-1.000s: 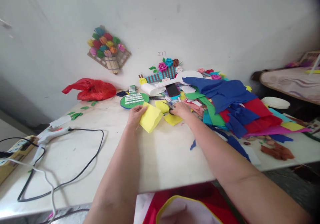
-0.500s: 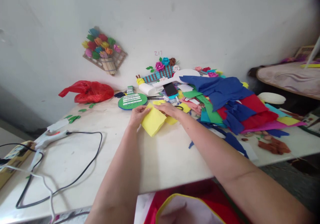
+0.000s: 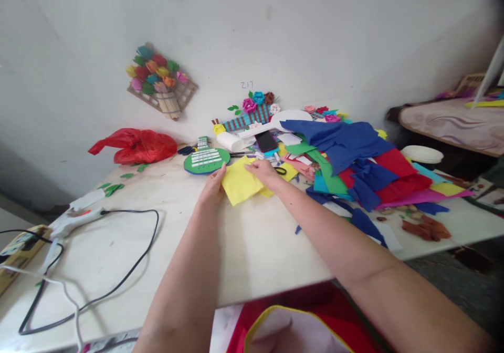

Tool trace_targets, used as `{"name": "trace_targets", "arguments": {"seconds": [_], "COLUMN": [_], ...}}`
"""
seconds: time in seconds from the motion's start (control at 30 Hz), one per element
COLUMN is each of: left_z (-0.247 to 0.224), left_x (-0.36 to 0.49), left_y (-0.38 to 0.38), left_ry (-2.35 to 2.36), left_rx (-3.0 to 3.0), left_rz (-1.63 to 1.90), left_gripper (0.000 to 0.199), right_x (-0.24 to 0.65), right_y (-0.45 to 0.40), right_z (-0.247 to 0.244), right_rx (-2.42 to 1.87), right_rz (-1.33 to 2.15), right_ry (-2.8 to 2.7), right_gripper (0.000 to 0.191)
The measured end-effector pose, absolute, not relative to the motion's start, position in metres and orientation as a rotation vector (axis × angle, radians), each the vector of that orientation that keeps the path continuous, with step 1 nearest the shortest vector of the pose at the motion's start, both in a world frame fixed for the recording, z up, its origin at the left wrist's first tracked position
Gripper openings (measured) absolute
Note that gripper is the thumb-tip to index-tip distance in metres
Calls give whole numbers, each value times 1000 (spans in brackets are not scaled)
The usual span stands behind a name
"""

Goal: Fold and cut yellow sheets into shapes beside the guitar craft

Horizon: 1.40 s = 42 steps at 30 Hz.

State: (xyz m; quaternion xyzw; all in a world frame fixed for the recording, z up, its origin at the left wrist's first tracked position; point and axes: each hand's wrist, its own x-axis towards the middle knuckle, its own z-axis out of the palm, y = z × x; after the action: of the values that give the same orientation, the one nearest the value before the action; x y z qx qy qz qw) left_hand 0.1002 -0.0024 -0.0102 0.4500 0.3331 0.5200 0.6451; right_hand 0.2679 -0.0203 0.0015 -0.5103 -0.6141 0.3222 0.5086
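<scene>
A square piece of yellow paper (image 3: 241, 182) is held just above the table in front of me. My left hand (image 3: 213, 184) grips its left edge, thumb uppermost. At its upper right edge, my right hand (image 3: 263, 172) pinches the paper between thumb and fingers. More yellow paper (image 3: 289, 172) lies to the right, beside the black handle of a pair of scissors (image 3: 280, 170). Just beyond my left hand lies a green guitar-shaped craft (image 3: 207, 159) with white strips across it.
To the right spreads a heap of blue (image 3: 342, 143), red and green paper, with a phone (image 3: 266, 141) near it. A glue gun (image 3: 76, 221) with a looping black cable lies left, near a power strip (image 3: 23, 248). A red plastic bag (image 3: 145, 146) sits against the wall.
The yellow paper has been turned and flattened, so its lower corner sits higher. My right hand has shifted its hold along the top edge, fingers more curled; the view has moved slightly.
</scene>
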Motion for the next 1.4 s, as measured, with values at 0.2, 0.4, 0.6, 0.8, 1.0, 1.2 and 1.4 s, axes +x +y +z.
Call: {"name": "trace_targets", "arguments": {"seconds": [0.2,0.4,0.6,0.8,1.0,1.2,1.4], "left_z": [-9,-14,-24,-21,-25,-26,-22], "left_x": [109,111,104,103,99,96,97], "left_y": [-7,3,18,15,21,23,19], "left_ry": [769,932,1165,1277,1392,1540,1585], "left_rx": [970,1094,1304,1391,1478,1584,1643], "left_rz": [1121,1335,1520,1536,1550,1553,1548], "left_gripper": [38,40,44,37,33,36,38], "right_x": [267,262,258,259,259,262,263], "right_y": [-18,-22,-26,-31,-30,-30,-32], "right_z": [-4,-4,1,4,0,1,2], "right_rx": [-1200,-1084,-1031,-1060,-1131,-1093,-1068], "right_rz": [748,1026,1273,1419,1479,1558,1574], "right_ry": [-1311,-1176,-1085,-1186,-1285,-1285,-1309], "right_gripper": [36,23,13,15,14,11,17]}}
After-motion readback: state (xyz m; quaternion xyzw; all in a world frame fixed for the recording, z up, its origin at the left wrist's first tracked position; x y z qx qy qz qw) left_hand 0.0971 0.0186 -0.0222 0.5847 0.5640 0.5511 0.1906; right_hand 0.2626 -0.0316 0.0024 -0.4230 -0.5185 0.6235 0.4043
